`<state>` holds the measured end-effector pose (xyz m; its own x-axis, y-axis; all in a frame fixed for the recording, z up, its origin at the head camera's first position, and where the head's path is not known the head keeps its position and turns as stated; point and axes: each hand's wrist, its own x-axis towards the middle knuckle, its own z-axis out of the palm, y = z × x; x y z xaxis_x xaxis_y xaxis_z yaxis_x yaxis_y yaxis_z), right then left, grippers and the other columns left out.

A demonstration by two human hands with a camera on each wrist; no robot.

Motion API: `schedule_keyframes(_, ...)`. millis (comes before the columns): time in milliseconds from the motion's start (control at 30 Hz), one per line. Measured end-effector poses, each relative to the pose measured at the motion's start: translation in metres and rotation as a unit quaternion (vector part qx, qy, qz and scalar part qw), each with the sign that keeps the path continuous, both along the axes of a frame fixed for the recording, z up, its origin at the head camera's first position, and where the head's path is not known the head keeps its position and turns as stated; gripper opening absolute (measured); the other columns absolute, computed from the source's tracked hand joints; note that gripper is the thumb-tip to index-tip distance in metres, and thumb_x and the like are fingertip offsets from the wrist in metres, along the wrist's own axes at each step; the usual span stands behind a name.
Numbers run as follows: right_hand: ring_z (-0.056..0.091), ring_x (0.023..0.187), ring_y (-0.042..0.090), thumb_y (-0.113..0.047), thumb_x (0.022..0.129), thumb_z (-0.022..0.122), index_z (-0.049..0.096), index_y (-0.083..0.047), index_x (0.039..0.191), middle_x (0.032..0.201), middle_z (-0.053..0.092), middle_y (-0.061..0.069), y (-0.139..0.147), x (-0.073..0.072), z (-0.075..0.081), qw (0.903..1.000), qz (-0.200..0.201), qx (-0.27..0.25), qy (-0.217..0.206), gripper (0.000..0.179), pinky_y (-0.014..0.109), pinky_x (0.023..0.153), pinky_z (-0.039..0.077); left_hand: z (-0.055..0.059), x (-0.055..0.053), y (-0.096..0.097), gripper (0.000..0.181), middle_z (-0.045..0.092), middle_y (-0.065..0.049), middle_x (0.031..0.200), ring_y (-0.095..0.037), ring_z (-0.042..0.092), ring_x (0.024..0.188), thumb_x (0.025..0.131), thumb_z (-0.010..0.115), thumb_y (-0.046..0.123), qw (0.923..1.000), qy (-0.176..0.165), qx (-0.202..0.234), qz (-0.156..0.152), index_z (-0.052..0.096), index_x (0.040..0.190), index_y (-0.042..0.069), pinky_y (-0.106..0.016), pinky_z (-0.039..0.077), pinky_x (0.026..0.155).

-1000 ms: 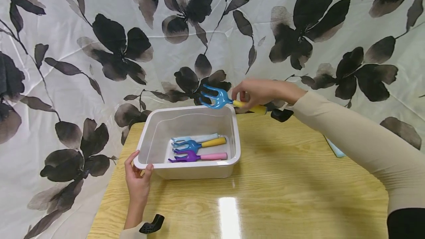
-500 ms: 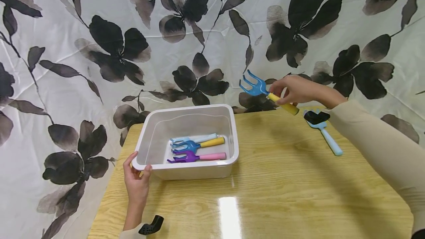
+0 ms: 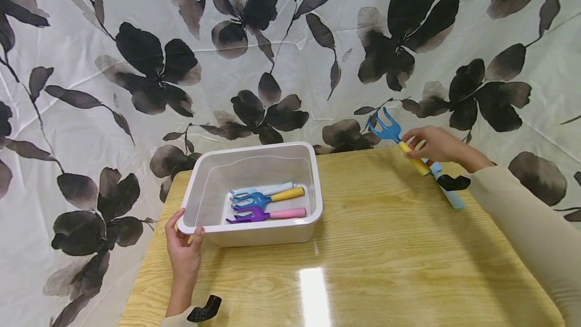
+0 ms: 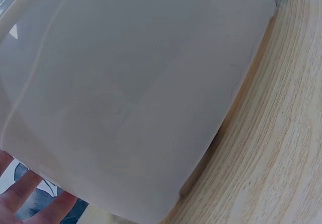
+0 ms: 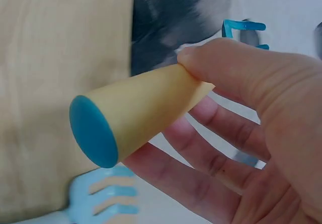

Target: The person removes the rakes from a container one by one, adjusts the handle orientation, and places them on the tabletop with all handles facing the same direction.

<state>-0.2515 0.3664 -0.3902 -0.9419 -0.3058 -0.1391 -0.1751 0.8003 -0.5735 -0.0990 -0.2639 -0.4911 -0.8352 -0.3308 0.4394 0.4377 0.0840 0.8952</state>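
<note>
My right hand (image 3: 431, 144) pinches the yellow handle of a small blue garden hand rake (image 3: 387, 129), tines pointing up and left, over the table's back right. In the right wrist view the handle (image 5: 141, 110) shows its blue end cap, thumb on one side and fingers on the other. Just beneath lies a light blue hand fork (image 3: 451, 197), partly hidden by the hand and wrist strap. My left hand (image 3: 185, 249) grips the front left corner of a white plastic tub (image 3: 263, 234). Inside the tub lie a light blue tool (image 3: 277, 188), a blue rake with yellow handle (image 3: 288, 194) and a purple rake with pink handle (image 3: 288, 213).
The wooden table (image 3: 386, 256) reaches back to a floral curtain (image 3: 336, 64) hanging behind it. In the left wrist view the tub's outer wall (image 4: 141, 93) fills most of the picture.
My right hand has carried the blue rake from above the tub's back right corner rightward, to over the light blue fork. The left hand keeps its grip on the tub.
</note>
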Motion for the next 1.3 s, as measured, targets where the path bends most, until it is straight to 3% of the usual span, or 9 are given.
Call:
schedule_keyframes(267,0.067,0.062,0.028,-0.01,0.095,0.073,0.056,0.01,0.132,0.107,0.066,0.025,0.014,0.012,-0.042,0.9988,-0.023,-0.04,-0.014,0.046,0.045,0.055,0.06,0.0,-0.001,-0.002,0.061,0.047,-0.007,0.143,-0.022,0.057,0.113,0.092,0.062,-0.011,1.0,-0.003,0.0,-0.005,0.04,0.149,-0.001,-0.014,0.052,0.086)
schedule_keyframes(567,0.066,0.056,0.029,-0.01,0.092,0.075,0.06,0.01,0.123,0.094,0.067,0.016,0.022,0.02,-0.08,0.9982,-0.047,-0.03,-0.023,0.04,0.043,0.051,0.058,0.004,-0.004,-0.002,0.062,0.047,-0.006,0.143,-0.022,0.057,0.115,0.092,0.062,-0.011,0.9999,-0.009,-0.012,-0.001,0.04,0.149,-0.001,-0.014,0.052,0.086)
schedule_keyframes(733,0.064,0.055,0.025,-0.012,0.091,0.076,0.06,0.01,0.119,0.089,0.067,0.011,0.024,0.025,-0.09,0.9976,-0.056,-0.018,-0.036,0.039,0.04,0.049,0.057,0.006,-0.005,-0.002,0.062,0.047,-0.006,0.141,-0.021,0.058,0.114,0.091,0.062,-0.012,0.9999,-0.004,-0.014,-0.003,0.039,0.149,-0.003,-0.014,0.051,0.086)
schedule_keyframes(933,0.065,0.058,0.024,-0.012,0.092,0.075,0.057,0.015,0.123,0.092,0.066,0.015,0.028,0.03,-0.098,0.9955,-0.054,-0.025,-0.073,0.045,0.044,0.051,0.058,0.006,-0.005,-0.002,0.062,0.047,-0.005,0.143,-0.021,0.057,0.115,0.092,0.062,-0.011,0.9996,-0.017,-0.022,0.004,0.04,0.149,-0.001,-0.014,0.051,0.087)
schedule_keyframes(1300,0.067,0.056,0.026,-0.016,0.093,0.074,0.055,0.017,0.128,0.092,0.069,0.019,0.029,0.031,-0.098,0.994,-0.056,-0.013,-0.093,0.052,0.042,0.051,0.058,0.006,-0.006,-0.001,0.061,0.047,-0.007,0.142,-0.024,0.057,0.114,0.093,0.062,-0.012,0.9999,-0.008,-0.011,-0.005,0.039,0.149,-0.002,-0.014,0.051,0.086)
